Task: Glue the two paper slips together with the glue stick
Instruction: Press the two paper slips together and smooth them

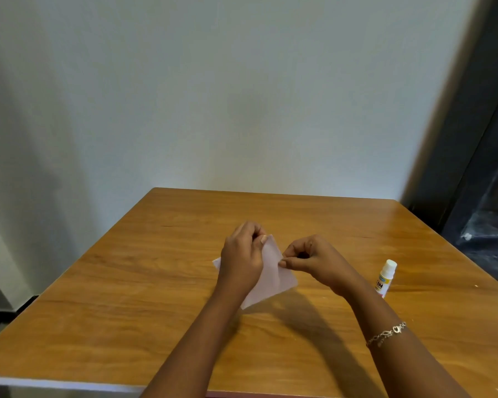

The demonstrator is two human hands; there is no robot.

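A pale pink paper slip (273,275) is held a little above the wooden table (144,297), near its middle. My left hand (243,255) pinches the paper's top corner between thumb and fingers and hides its left part. My right hand (311,258) pinches the right edge of the same paper. Whether this is one slip or two lying together I cannot tell. The glue stick (384,278), white-capped with a yellow label, lies on the table to the right of my right wrist, untouched.
A white wall rises behind the table's far edge. To the right stands a dark doorway or frame (472,168). A bracelet (385,334) circles my right wrist. Bare wood shows on the table's left and near side.
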